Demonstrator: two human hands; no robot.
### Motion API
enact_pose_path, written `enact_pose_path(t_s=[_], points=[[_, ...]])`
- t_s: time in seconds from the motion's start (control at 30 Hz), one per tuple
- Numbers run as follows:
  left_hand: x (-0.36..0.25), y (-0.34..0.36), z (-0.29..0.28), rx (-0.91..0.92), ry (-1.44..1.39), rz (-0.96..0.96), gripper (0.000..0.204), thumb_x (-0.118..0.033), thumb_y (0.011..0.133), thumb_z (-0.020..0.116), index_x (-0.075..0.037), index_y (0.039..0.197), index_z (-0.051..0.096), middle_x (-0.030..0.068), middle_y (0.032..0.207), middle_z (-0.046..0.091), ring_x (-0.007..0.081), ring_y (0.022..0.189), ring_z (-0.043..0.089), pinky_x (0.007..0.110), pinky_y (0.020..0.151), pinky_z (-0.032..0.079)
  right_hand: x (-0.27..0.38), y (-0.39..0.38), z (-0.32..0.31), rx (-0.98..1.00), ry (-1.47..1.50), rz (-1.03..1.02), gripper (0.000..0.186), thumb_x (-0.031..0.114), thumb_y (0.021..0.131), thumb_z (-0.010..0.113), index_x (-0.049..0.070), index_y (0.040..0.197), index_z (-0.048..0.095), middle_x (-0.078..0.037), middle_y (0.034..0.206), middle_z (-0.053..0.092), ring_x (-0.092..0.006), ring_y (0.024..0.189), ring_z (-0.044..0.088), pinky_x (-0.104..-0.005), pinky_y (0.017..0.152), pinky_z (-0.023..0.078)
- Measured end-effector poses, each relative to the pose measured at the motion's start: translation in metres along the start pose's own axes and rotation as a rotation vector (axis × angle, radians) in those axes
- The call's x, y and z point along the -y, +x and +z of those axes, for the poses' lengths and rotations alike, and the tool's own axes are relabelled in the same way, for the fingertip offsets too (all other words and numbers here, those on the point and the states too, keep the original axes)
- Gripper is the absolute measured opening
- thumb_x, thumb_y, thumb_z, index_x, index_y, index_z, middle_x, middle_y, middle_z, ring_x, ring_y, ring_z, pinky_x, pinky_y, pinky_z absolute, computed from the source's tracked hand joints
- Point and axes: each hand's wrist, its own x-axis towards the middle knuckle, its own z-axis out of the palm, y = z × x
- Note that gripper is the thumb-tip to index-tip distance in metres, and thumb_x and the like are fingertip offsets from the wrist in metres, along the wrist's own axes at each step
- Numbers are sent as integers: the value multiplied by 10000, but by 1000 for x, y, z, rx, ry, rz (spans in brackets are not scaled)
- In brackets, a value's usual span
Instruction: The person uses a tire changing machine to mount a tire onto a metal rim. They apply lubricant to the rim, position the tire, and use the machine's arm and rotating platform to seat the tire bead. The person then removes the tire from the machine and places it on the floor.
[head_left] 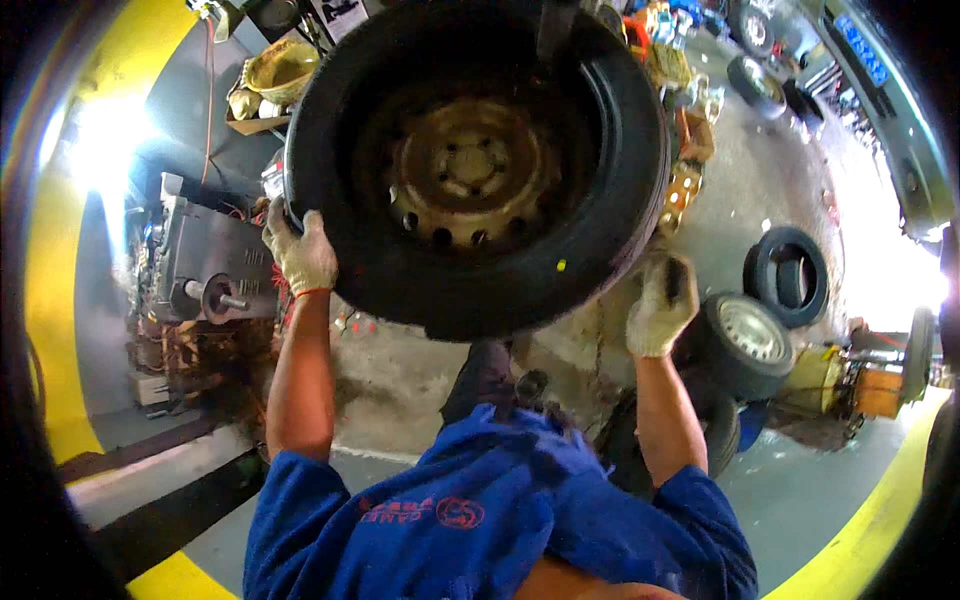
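Note:
A large black tire (490, 292) on a rusty steel wheel rim (470, 165) fills the upper middle, its face turned toward me. A small yellow mark shows on its sidewall. My left hand (302, 255), in a pale work glove, grips the tire's left edge, thumb over the sidewall and the other fingers partly hidden at the rim of the tread. My right hand (660, 308), gloved and darkly stained, is raised beside the tire's lower right edge, apparently just off the rubber. Its fingers point upward and seem loosely extended, holding nothing visible.
A dark post (556, 35) reaches over the tire's top. At left stands a grey machine (215, 255) with a protruding shaft. Right of me lie a wheel with a silver rim (750, 335) and a bare tire (790, 275). A yellow basin (282, 70) sits at upper left.

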Motion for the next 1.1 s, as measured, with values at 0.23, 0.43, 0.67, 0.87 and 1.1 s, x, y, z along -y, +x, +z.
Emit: enact_pose_path(t_s=[0.23,0.43,0.67,0.87,1.1], points=[[25,60,19,137,16,92,630,-366,902,630,29,1385,539,294,1326,556,441,1249,526,466,1084,393,8,92,66,484,-536,-815,247,177,768,826,52,912,669,-110,816,624,-342,731,608,-434,656,485],[31,99,35,222,132,66,682,-512,947,571,16,1380,562,326,1328,574,451,1260,541,456,1081,405,-3,56,63,316,-424,-642,183,43,760,781,58,895,658,-115,811,612,-333,702,597,-421,633,481],[-31,122,36,390,477,-186,821,-696,963,361,-31,1389,586,285,1354,601,425,1309,552,484,1093,416,9,22,76,193,-373,-606,196,77,745,796,65,899,675,-99,820,620,-319,712,601,-412,652,486],[-27,152,55,454,596,-268,920,-745,960,233,-14,1369,614,256,1405,579,384,1367,516,485,1116,397,25,-3,91,199,-335,-631,186,116,754,797,84,874,659,-84,783,601,-300,718,590,-423,649,457],[3,87,41,398,168,-143,775,-595,881,658,-2,1373,575,294,1339,612,435,1292,566,460,1091,419,25,67,60,270,-349,-451,169,87,797,786,28,913,679,-163,897,665,-352,820,657,-423,738,540]])
